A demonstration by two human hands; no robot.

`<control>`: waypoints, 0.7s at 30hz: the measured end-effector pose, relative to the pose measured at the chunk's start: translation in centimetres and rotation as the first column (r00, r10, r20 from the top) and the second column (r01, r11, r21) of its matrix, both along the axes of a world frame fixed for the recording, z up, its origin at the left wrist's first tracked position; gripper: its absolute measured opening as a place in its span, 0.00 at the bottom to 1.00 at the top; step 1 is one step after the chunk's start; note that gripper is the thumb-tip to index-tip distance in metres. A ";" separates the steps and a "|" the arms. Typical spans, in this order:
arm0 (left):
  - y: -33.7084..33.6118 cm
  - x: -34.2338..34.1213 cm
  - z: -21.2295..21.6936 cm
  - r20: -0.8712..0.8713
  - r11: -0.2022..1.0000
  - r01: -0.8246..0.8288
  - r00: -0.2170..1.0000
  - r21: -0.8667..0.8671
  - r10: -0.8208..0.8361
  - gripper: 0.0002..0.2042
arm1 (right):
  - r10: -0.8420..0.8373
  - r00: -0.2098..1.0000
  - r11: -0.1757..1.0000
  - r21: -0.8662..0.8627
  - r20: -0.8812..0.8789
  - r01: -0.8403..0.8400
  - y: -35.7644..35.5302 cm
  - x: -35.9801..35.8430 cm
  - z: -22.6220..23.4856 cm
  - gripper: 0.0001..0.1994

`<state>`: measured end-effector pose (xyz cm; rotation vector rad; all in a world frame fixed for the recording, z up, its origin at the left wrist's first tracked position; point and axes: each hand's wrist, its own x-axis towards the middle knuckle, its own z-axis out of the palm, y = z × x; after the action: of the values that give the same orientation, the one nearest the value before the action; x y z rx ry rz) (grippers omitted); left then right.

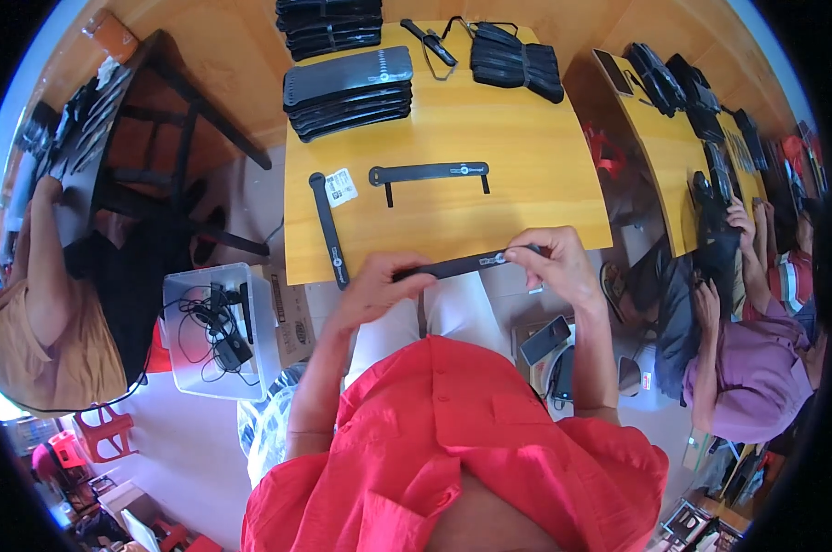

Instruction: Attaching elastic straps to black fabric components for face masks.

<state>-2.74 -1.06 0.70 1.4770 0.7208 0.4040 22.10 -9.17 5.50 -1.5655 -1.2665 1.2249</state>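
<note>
A flat black strap [457,268] with pale printing is stretched level over the near edge of the yellow table. Its left end is gripped by my left hand [379,287], thumb along the strap. My right hand [559,265] pinches the other end between thumb and fingers. Beyond my hands, a second black strap [430,172] lies crosswise, with two short black strips [389,194] sticking out below it. Another black strap [327,224] lies lengthwise near the table's left edge, beside a white printed label [340,187].
Stacked black straps [347,87] and a tied bundle [515,63] occupy the table's far side. A clear bin [267,336] of cables stands on the floor at left. One person [52,340] works at left; others [751,377] sit along a table at right.
</note>
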 end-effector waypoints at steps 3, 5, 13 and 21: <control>1.8 -1.5 -1.1 -0.010 0.998 -0.033 0.999 -0.053 0.033 0.07 | -0.114 0.993 0.992 -0.061 -0.035 0.112 0.4 1.6 -2.4 0.07; 2.9 -1.9 -1.8 0.008 0.994 -0.073 0.997 -0.081 0.074 0.07 | -0.118 0.989 0.991 -0.073 -0.090 0.111 1.0 2.1 -3.8 0.07; 7.0 -0.4 -5.0 -0.039 0.910 -0.412 0.911 -0.047 0.410 0.06 | -0.262 0.934 0.965 -0.081 -0.244 0.250 5.2 3.0 -7.1 0.08; 10.1 1.7 -7.2 -0.017 0.772 -0.612 0.785 -0.170 0.619 0.07 | -0.468 0.853 0.874 0.024 -0.230 0.485 9.3 3.6 -12.4 0.05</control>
<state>-1.07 9.02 -6.47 1.0367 1.1824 0.8525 25.65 0.12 -6.87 -1.5176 -0.7130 0.9738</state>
